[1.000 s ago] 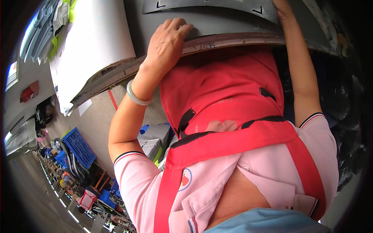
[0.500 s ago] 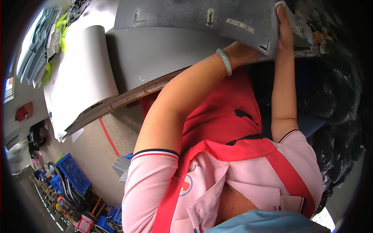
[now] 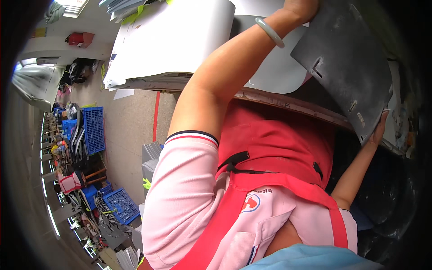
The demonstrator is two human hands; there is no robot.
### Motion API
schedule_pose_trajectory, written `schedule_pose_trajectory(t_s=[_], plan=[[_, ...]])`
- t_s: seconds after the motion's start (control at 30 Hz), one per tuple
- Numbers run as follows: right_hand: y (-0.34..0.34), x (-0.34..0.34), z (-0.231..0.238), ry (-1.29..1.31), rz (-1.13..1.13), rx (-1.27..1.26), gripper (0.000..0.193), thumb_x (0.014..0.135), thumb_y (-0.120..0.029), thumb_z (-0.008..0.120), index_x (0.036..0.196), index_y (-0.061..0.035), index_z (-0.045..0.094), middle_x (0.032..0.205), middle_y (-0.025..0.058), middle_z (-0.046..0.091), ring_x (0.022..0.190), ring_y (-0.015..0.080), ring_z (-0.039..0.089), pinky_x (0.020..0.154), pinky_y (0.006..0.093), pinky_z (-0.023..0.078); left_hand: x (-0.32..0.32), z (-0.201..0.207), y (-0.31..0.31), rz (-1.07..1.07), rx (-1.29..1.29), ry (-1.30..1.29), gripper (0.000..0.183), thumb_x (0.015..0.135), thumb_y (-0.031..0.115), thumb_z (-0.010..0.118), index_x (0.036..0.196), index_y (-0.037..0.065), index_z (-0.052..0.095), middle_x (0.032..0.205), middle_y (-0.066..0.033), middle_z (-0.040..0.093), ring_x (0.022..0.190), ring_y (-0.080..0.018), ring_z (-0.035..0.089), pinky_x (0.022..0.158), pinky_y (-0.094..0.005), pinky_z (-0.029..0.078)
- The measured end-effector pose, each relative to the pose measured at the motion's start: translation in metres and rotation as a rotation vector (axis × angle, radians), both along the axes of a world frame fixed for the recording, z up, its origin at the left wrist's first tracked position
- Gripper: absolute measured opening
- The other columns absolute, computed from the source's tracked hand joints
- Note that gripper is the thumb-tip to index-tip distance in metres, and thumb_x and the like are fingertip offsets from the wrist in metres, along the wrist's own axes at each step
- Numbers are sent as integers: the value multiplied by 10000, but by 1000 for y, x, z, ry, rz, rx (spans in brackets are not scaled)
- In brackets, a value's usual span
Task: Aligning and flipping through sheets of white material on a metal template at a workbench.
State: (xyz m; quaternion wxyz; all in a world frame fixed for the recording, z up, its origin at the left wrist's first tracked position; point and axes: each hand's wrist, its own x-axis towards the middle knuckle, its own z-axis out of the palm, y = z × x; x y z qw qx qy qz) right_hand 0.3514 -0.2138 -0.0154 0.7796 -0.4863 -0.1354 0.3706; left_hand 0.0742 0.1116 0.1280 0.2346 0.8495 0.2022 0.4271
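A stiff dark grey panel [image 3: 346,58] with several cut slots is tilted over the right part of the table. My right hand [image 3: 379,129] grips its near right edge, thumb on the upper face and the other fingers mostly hidden. Something white circles that thumb. My left hand [image 3: 302,8], below which a pale bangle sits on the wrist, is at the panel's far left edge. Its fingers are cut off by the top of the picture, so their hold is unclear. Beneath lies a smooth grey sheet [image 3: 281,67] with a rounded corner.
A large white sheet [image 3: 175,36] curls over the table's left side, near folded grey-blue material [image 3: 123,9]. The worn table edge [image 3: 288,102] runs before my red apron. Blue crates [image 3: 93,130] stand on the floor at left; black plastic bags [image 3: 378,198] are at right.
The panel has swung to the right and turned steeply. My left hand has gone up to its far edge; my right hand has come down and right with the near edge. The view has turned left.
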Motion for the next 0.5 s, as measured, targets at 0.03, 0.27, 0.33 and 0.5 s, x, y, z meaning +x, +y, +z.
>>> schedule_pose_trajectory(t_s=[0.03,0.27,0.33,0.5], plan=[[-6,9,-1,67,-54,-9,709,1053,-497,537,1569,-43,359,1558,141,453,1403,290,468,1183,412,375,-23,15,31,91,-29,-38,412,941,70,580,1346,3,614,926,-208,728,806,-321,690,795,-411,542],[-35,68,11,-130,-234,-104,619,1057,-444,562,1509,-35,458,1481,118,515,1341,252,503,1138,376,388,-338,86,209,668,-200,-351,289,948,70,604,1223,2,661,919,-128,725,762,-242,688,656,-380,561],[-35,66,16,-150,-230,-118,606,1054,-438,571,1495,-33,475,1451,109,537,1310,238,523,1117,363,401,-435,73,214,885,-330,-467,204,949,67,651,1135,-14,679,989,-143,727,819,-276,731,639,-396,589],[-7,12,57,-187,-163,-145,575,1046,-423,593,1459,-30,519,1376,87,590,1232,204,571,1064,329,434,-599,-45,189,1355,-615,-192,207,859,109,783,983,-29,690,849,-114,682,622,-210,641,512,-367,517]])
